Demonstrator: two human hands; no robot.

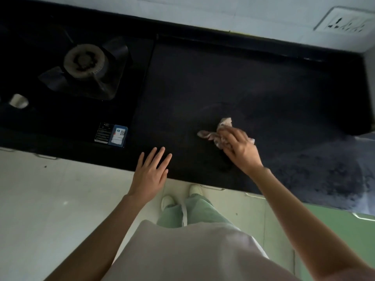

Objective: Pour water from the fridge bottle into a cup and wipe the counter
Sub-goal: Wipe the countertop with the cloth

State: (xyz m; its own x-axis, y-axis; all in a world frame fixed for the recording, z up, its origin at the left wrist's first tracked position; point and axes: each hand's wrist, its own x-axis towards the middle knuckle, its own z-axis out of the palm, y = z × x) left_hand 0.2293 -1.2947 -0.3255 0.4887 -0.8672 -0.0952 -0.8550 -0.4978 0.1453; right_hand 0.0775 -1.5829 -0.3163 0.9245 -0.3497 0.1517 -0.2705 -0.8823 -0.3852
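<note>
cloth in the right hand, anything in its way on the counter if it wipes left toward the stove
Nothing visible does. The cloth under the right hand has bare dark counter up to the stove. The left hand sits nearer the front edge.

labels (pixel 111 135) on stove front — QR code and print visible | text too small to read

One dark stone table (pixel 233 82), one round gas burner (pixel 84 61), one silver stove knob (pixel 18 101), one crumpled pale cloth (pixel 220 131). Two label stickers (pixel 111 135) side by side, one white wall socket plate (pixel 345 22). Two bare hands: left hand (pixel 151 175), right hand (pixel 240 148); two white shoes (pixel 168 201).
</note>
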